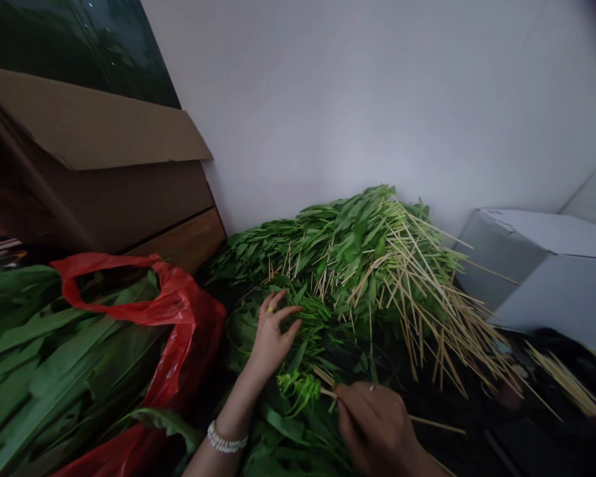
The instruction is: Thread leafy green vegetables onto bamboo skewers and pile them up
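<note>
My left hand [274,331], with a ring and a beaded bracelet, is over the loose green leaves, fingers spread and partly bent, holding nothing that I can see. My right hand [377,421] pinches a thin wooden skewer [328,392] near its tip. A bright green, folded leaf [300,392] is threaded at the skewer's end, left of my fingers. Beyond both hands lies a large heap of leafy greens [347,232], with many wooden skewers [422,285] sticking out towards the right. Long leaves [291,427] lie beneath my wrists.
On the left, a red plastic bag [179,318] holds large long leaves [64,358]. Behind it stands an open cardboard box [129,199]. A white box [556,278] is at the right, with bare skewers [566,377] in front. A pale wall [352,99] rises behind the heap.
</note>
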The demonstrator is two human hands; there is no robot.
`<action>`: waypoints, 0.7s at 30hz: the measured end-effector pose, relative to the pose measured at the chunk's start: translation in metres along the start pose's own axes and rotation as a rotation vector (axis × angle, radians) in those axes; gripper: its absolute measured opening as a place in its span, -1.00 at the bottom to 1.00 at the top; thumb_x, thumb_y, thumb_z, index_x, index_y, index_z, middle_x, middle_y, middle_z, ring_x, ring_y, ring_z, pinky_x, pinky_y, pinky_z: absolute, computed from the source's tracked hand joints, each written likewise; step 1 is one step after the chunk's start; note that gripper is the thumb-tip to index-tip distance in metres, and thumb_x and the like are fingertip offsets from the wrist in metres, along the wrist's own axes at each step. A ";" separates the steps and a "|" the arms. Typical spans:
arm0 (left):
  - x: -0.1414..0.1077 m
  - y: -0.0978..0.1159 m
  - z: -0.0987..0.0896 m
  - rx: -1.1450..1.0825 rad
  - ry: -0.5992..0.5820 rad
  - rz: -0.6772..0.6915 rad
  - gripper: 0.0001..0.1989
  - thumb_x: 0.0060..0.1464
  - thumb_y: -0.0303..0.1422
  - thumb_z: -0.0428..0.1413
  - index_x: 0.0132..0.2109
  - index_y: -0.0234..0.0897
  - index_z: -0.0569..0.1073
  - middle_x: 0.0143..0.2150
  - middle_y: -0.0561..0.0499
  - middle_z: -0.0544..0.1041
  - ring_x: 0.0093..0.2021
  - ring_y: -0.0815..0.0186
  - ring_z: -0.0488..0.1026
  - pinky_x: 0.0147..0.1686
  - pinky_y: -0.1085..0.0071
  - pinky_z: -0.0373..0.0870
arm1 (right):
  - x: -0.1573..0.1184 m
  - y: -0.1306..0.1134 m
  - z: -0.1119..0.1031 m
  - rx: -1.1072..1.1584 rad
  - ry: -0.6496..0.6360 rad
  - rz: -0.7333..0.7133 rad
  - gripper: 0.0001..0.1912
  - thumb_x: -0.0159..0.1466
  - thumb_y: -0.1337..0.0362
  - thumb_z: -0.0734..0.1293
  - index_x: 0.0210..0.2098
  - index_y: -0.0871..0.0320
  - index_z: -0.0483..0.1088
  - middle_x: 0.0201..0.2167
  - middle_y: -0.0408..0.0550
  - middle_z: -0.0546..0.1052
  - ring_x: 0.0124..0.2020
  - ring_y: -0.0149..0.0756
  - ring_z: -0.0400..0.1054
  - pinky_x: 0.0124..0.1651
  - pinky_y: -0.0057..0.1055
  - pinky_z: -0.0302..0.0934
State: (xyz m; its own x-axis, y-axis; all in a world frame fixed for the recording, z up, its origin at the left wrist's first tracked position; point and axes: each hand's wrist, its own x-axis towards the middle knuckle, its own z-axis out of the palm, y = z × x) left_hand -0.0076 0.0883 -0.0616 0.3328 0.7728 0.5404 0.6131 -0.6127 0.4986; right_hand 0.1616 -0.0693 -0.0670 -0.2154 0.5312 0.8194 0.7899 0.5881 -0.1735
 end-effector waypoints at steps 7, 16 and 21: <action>-0.003 0.012 -0.007 0.157 0.011 0.214 -0.82 0.14 -0.40 0.09 -0.16 -0.09 0.56 -0.03 -0.05 0.51 0.06 0.08 0.32 0.01 0.06 0.27 | 0.001 -0.003 0.001 0.006 -0.009 -0.022 -0.83 0.18 0.52 0.20 -0.26 0.23 0.34 -0.56 -0.11 0.42 -0.53 -0.37 0.32 -0.44 -0.43 0.17; -0.001 0.006 0.009 0.108 -0.195 0.282 -0.80 0.21 -0.42 0.01 -0.12 -0.21 0.52 -0.15 -0.02 0.58 -0.15 0.24 0.43 -0.13 0.30 0.35 | -0.005 0.000 0.004 -0.045 -0.064 -0.037 -0.82 0.22 0.48 0.18 -0.21 0.25 0.34 -0.56 -0.12 0.39 -0.54 -0.36 0.27 -0.47 -0.40 0.10; 0.015 0.023 0.000 0.171 -0.225 0.257 -0.78 0.22 -0.38 -0.01 -0.13 -0.17 0.54 -0.16 -0.01 0.59 -0.14 0.21 0.39 -0.07 0.26 0.28 | -0.007 0.001 0.008 -0.035 -0.077 -0.023 -0.79 0.21 0.50 0.16 -0.20 0.24 0.33 -0.55 -0.13 0.39 -0.54 -0.37 0.29 -0.47 -0.41 0.11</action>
State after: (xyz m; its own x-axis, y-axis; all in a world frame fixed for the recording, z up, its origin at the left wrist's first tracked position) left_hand 0.0112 0.0863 -0.0419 0.6288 0.6261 0.4611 0.5937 -0.7695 0.2352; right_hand 0.1594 -0.0677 -0.0772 -0.2764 0.5639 0.7782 0.8034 0.5799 -0.1349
